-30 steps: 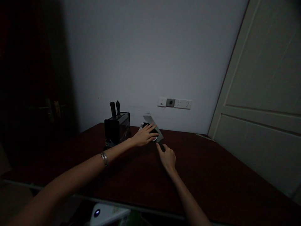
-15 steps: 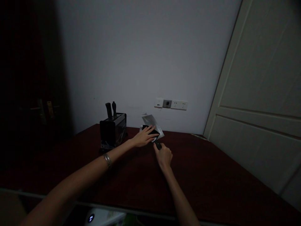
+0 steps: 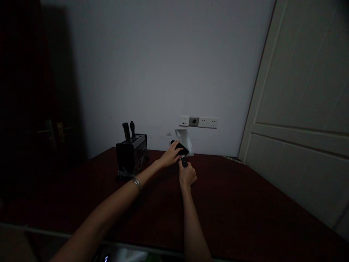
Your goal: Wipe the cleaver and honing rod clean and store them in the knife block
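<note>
A cleaver with a broad silver blade (image 3: 185, 139) stands nearly upright near the table's far edge. My right hand (image 3: 187, 175) is closed round its dark handle. My left hand (image 3: 171, 155) reaches in from the left, a bracelet on its wrist. Its fingers grip a small black object (image 3: 182, 149) held against the lower part of the blade. The dim light keeps me from making out what the black object is.
A black knife block (image 3: 131, 154) with two black handles (image 3: 128, 130) stands left of my hands on the dark red table (image 3: 234, 203). Wall sockets (image 3: 198, 122) sit behind the blade. A pale door (image 3: 302, 120) is at the right; a white device (image 3: 122, 254) shows at the bottom edge.
The blade has swung up from a slant to nearly upright and shifted right. My right hand moved closer under it. My left fingers went from lying flat to gripping the black object.
</note>
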Demonstrator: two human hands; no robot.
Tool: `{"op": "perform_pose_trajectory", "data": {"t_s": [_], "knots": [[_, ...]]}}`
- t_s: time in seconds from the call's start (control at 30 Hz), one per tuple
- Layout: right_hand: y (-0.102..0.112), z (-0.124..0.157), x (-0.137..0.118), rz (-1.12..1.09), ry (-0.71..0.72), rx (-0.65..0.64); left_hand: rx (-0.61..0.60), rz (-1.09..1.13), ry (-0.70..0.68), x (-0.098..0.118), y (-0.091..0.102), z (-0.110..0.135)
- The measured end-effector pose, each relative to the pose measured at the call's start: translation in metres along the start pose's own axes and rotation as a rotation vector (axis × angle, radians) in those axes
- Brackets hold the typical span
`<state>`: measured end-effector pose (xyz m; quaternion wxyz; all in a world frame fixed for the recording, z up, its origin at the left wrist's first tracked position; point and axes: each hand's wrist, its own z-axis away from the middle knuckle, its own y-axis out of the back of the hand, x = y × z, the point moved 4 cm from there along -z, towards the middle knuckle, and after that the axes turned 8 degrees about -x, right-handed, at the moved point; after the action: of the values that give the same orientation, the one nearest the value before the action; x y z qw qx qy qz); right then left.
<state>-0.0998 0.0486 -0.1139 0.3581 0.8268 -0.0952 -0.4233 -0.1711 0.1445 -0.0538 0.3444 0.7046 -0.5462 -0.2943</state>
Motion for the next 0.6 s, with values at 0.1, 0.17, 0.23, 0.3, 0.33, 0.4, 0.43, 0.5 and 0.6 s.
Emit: {"op": "perform_pose_trajectory", "data": {"t_s": [0.1, 0.17, 0.23, 0.3, 0.33, 0.4, 0.43, 0.5, 0.6], "knots": [[-0.005, 0.000, 0.000, -0.032, -0.026, 0.004, -0.012, -0.086, -0.059, 0.005, 0.002, -0.002], [-0.008, 0.001, -0.001, -0.028, -0.010, -0.007, -0.035, -0.167, -0.099, 0.009, 0.004, 0.001], [-0.010, 0.003, -0.002, -0.013, 0.013, -0.028, -0.071, -0.222, -0.121, 0.012, 0.004, 0.005], [-0.011, 0.004, -0.003, 0.003, 0.033, -0.051, -0.108, -0.210, -0.122, 0.012, 0.003, 0.010], [-0.011, 0.005, -0.003, 0.008, 0.041, -0.060, -0.122, -0.177, -0.118, 0.011, 0.001, 0.012], [-0.012, 0.006, -0.004, 0.010, 0.053, -0.070, -0.133, -0.077, -0.095, 0.007, -0.004, 0.013], [-0.012, 0.007, -0.004, 0.009, 0.056, -0.071, -0.126, -0.019, -0.071, 0.004, -0.007, 0.013], [-0.013, 0.007, -0.003, 0.005, 0.060, -0.071, -0.088, 0.082, -0.007, -0.001, -0.013, 0.011], [-0.014, 0.007, -0.002, 0.005, 0.065, -0.068, -0.008, 0.151, 0.054, -0.004, -0.018, 0.007]]}}
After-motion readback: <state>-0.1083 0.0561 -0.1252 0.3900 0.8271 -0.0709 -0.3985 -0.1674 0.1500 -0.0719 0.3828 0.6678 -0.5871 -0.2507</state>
